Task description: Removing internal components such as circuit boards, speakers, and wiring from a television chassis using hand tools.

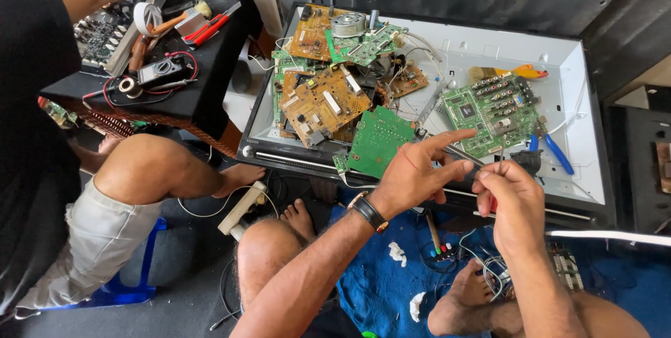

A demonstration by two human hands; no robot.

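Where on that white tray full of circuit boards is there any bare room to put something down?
The white tray is bare along its far right, between the orange-handled tool and the rim, and in the near right corner beyond the blue pliers. The left half is crowded with a pile of boards; both hands fill the near edge.

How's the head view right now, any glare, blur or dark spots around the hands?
Head view: both hands, left and right, sharp and evenly daylit; white tray bright, not blown out; a bright streak glares at right; floor lower left dim.
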